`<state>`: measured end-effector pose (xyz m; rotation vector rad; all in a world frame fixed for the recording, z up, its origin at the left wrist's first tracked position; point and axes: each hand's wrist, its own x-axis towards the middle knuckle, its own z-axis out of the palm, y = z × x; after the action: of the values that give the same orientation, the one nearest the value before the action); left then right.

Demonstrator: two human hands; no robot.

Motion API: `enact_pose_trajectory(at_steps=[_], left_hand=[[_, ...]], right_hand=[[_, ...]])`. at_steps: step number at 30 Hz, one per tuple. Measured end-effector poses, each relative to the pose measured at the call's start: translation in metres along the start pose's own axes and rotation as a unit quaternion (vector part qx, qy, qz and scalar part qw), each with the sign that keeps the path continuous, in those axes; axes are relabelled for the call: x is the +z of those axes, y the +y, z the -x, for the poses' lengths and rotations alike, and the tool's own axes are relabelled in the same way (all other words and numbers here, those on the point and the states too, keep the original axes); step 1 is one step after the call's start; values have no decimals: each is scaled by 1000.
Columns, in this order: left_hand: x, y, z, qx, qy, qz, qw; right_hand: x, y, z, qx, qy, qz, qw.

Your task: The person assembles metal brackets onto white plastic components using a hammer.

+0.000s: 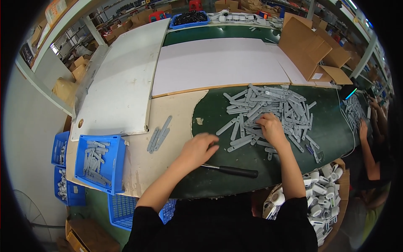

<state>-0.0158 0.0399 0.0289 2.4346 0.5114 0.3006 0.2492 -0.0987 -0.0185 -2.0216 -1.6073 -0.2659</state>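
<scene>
A heap of long grey plastic strips with rounded ends (285, 105) lies on the green tabletop. My right hand (272, 129) reaches into its near left side, fingertips pinched on a grey strip that they partly cover. Over the border between the beige board and the green surface hovers my left hand (197, 150), thumb and fingers apart, holding nothing. Just in front of it lies a tool with a black handle and thin metal shaft (238, 171). A few grey strips (158, 137) rest side by side on the beige board, left of that hand.
A blue bin (119, 164) holding grey strips stands at the table's left edge. White panels (210, 63) cover the far side, with an open cardboard box (310, 50) beyond the heap. White plastic parts (323, 197) fill a carton at lower right. Another person's hand (363, 129) works at far right.
</scene>
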Motion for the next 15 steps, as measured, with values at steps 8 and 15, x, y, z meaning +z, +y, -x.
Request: enact_pose_trajectory(at_steps=[8, 15], left_hand=[[54, -18, -98, -38, 22, -129, 991], [52, -21, -106, -91, -51, -84, 991]], right_hand=[[-18, 4, 18, 56, -10, 52, 997], [-6, -12, -2, 79, -76, -132, 985]])
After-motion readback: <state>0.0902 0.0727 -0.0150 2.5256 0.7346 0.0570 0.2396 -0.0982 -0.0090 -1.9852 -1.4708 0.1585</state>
